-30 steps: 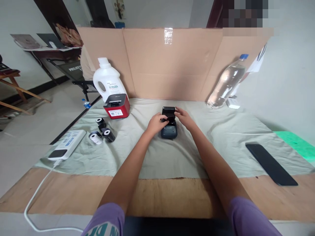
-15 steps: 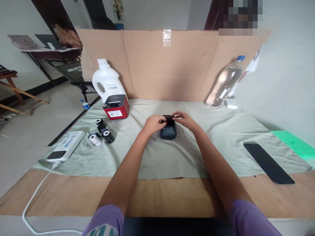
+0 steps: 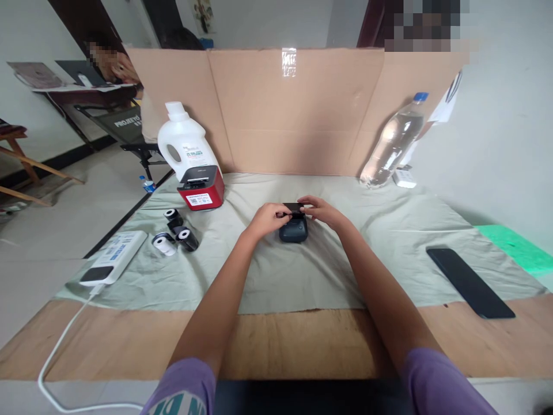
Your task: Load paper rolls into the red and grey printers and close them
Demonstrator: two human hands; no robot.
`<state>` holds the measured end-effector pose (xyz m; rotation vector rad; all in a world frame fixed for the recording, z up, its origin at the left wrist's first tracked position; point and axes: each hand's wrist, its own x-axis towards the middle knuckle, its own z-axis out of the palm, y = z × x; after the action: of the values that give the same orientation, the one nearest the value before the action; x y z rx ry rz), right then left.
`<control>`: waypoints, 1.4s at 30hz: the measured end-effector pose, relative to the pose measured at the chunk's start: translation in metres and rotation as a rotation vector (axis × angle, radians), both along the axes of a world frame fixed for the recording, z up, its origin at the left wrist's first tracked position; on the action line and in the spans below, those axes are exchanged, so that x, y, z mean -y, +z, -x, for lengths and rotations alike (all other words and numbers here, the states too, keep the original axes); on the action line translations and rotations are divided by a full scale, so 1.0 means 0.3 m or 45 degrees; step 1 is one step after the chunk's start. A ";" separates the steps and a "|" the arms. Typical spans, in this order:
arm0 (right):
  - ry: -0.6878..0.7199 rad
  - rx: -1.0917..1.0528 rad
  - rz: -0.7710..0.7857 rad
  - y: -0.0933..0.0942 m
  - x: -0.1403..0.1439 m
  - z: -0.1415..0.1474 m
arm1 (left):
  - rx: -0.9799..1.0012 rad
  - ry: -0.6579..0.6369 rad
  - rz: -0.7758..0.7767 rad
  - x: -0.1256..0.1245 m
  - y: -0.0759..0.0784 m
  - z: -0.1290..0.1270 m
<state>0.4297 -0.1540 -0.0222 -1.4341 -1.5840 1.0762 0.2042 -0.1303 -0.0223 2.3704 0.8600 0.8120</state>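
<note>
A small black portable printer lies on the cloth in front of me, its hinged lid tilted partway over the body. My left hand grips the lid's left side, thumb and fingers bent at its edge. At the right side of the lid, my right hand has its fingers curled on the corner and edge. Little of the inside of the printer shows beneath the lid and fingers.
Several paper rolls and a white power strip lie left. Behind them stand a red-and-black printer and a white jug. A water bottle leans on cardboard; a phone lies right.
The printer's lid has swung down toward the body, covering the dark opening that showed before. Both hands moved with it and remain at its sides. The view shifted slightly.
</note>
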 end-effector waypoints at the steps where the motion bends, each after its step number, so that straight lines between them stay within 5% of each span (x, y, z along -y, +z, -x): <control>1: 0.002 0.008 0.004 -0.003 -0.001 0.002 | -0.005 -0.007 0.003 -0.001 -0.003 0.000; 8: 0.021 -0.012 0.132 -0.018 0.008 0.012 | 0.214 0.042 0.105 -0.029 -0.053 -0.003; 14: 0.021 -0.182 0.282 -0.025 0.017 0.017 | 0.503 0.079 0.820 -0.058 -0.108 0.009; 20: -0.059 -0.254 0.357 -0.012 0.023 0.035 | 0.634 0.132 1.117 -0.052 -0.103 0.009; 36: -0.149 -0.406 0.351 -0.029 0.033 0.048 | 0.622 0.131 1.098 -0.037 -0.085 0.002; 42: -0.352 -0.067 0.341 0.006 0.044 0.049 | 0.625 0.134 1.096 -0.046 -0.103 0.010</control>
<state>0.4152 -0.1672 -0.0203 -1.7282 -1.1938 1.1792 0.2011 -0.1166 -0.0532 1.3181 0.8826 0.7958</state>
